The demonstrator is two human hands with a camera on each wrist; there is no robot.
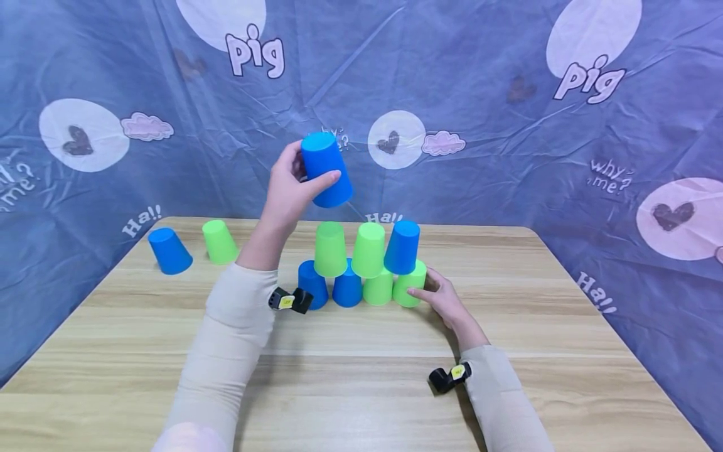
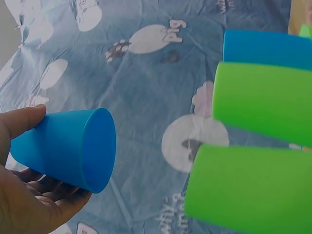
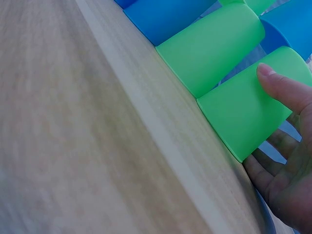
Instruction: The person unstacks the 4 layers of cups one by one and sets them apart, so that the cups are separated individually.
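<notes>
High over the table, my left hand grips an upside-down blue cup, thumb on the near side. In the left wrist view the open mouth of this blue cup faces away from the palm. Below it stands a two-tier row of upturned cups. The upper tier holds two green cups, a left one and a middle one, and a blue cup at right. My right hand holds the rightmost bottom green cup between its thumb and the fingers behind.
The lower tier also has two blue cups, one at the left end and one beside it, then a green cup. A separate blue cup and green cup stand at the table's back left. A printed cloth hangs behind.
</notes>
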